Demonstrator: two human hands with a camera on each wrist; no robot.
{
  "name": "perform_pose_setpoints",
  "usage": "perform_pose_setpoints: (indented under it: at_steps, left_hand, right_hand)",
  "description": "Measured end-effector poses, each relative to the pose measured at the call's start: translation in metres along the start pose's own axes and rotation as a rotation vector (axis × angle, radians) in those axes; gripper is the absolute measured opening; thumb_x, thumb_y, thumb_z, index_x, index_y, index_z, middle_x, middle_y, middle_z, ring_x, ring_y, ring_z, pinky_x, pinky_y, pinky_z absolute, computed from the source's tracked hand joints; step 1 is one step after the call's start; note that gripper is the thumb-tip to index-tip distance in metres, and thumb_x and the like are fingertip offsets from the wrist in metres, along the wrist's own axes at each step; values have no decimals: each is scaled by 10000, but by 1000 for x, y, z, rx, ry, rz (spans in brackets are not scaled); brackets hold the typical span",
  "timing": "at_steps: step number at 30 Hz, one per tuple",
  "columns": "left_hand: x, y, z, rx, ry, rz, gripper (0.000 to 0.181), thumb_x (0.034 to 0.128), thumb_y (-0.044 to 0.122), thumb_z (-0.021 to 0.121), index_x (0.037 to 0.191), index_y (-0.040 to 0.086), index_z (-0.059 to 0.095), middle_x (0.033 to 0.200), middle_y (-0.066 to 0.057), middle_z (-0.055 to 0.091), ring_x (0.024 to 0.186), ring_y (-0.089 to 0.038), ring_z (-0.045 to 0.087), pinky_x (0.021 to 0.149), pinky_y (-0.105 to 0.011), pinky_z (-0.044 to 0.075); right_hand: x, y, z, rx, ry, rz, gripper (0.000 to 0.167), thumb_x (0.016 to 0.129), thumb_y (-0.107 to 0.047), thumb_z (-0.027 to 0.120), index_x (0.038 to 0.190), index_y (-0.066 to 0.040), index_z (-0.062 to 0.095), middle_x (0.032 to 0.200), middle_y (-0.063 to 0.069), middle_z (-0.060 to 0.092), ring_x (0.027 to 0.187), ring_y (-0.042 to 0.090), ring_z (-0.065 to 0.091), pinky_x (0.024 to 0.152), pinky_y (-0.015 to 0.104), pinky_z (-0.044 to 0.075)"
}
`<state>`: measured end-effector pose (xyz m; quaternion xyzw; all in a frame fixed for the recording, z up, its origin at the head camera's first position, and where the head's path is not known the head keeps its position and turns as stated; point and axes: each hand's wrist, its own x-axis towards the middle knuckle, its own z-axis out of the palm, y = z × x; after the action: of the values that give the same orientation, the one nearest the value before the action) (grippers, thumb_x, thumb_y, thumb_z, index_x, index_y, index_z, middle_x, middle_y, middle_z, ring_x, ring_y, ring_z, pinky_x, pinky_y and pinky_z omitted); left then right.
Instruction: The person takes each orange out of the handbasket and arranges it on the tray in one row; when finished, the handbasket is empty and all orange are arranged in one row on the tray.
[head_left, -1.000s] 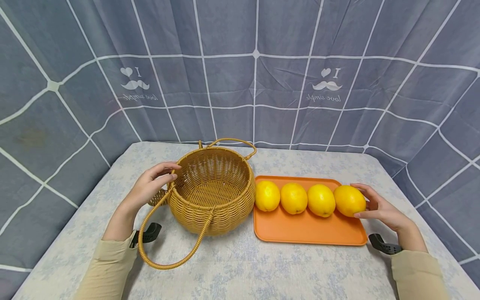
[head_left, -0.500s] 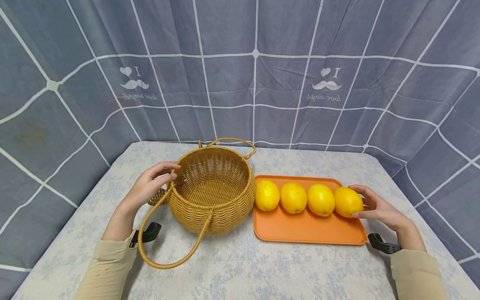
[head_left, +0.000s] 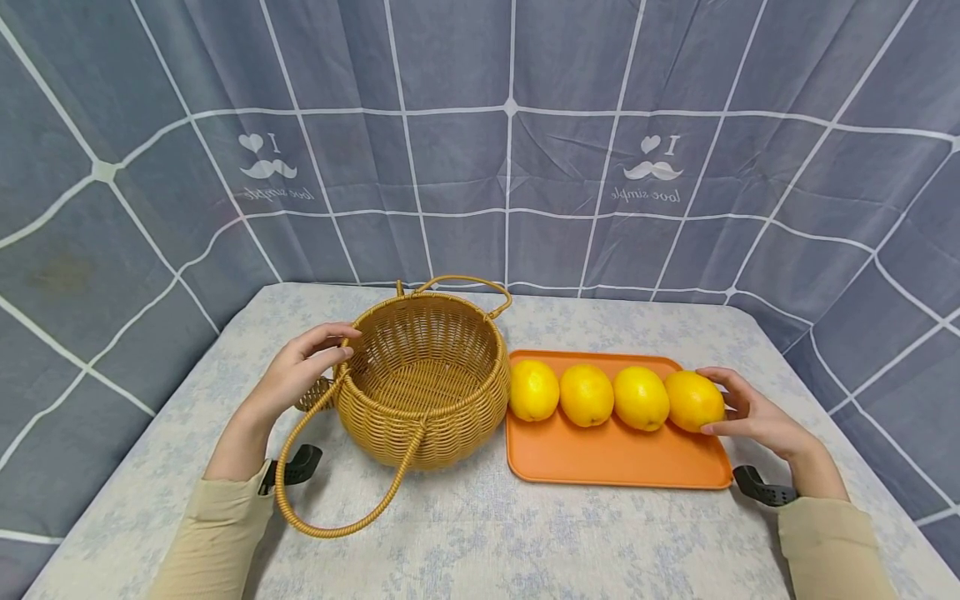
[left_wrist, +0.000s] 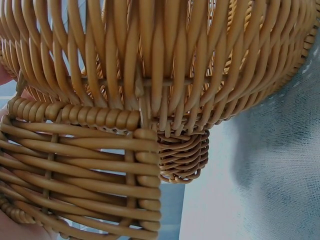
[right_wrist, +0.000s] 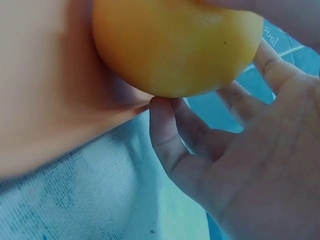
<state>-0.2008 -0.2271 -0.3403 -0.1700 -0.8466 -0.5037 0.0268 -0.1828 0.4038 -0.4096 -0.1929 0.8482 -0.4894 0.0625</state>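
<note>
My left hand (head_left: 300,364) holds the left side of a tan wicker basket (head_left: 431,437), its fingertips over the rim. The basket stands upright with its mouth facing up, and no contents show inside. In the left wrist view, the woven side (left_wrist: 160,45) fills the top, and only bits of fingers show at the left edge. An orange tray (head_left: 615,462) carries several yellow-orange, oval fruits in a row. At the row's right end, my right hand (head_left: 757,417) holds the last fruit (head_left: 693,402) between thumb and fingers. The right wrist view shows this fruit (right_wrist: 175,50) close up.
One looped basket handle (head_left: 360,527) hangs toward the front left; another (head_left: 468,279) rises at the back. A small woven piece (head_left: 315,394) juts out on the left. The tray lies right beside the basket on the patterned tablecloth (head_left: 480,550). A grey-blue curtain (head_left: 480,167) surrounds the table.
My right hand and the fruit in it have shifted slightly left, closer to the neighbouring fruit. The left hand and the basket have stayed in place.
</note>
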Motion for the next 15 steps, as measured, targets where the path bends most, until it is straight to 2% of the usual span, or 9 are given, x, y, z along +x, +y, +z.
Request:
perform_pose_setpoints:
  at_steps: [9, 13, 15]
  left_hand:
    - [0, 0, 1, -7, 2, 8, 310, 973, 187, 506, 1244, 48, 565, 1343, -99, 484, 1117, -143, 467, 864, -269, 396]
    - [-1, -1, 1, -5, -7, 1, 313, 974, 198, 507, 1249, 57, 561, 1361, -98, 468, 1147, -157, 449, 884, -312, 392]
    - [-1, -1, 1, -3, -10, -6, 314, 974, 204, 507, 1250, 63, 560, 1366, -94, 463, 1159, -171, 444, 883, -350, 394]
  right_hand:
    - [1, -3, 1, -30, 25, 29, 754, 780, -10, 710, 1405, -40, 289, 1294, -155, 366, 1077, -23, 448, 843, 149, 409]
    - [-2, -6, 3, -51, 16, 70, 779, 797, -50, 706, 1433, -37, 256, 1319, -164, 331, 1068, -35, 450, 840, 157, 403]
    - [-4, -8, 3, -64, 11, 91, 758, 823, -77, 684, 1440, -36, 246, 1338, -128, 326, 1071, -23, 440, 834, 169, 408]
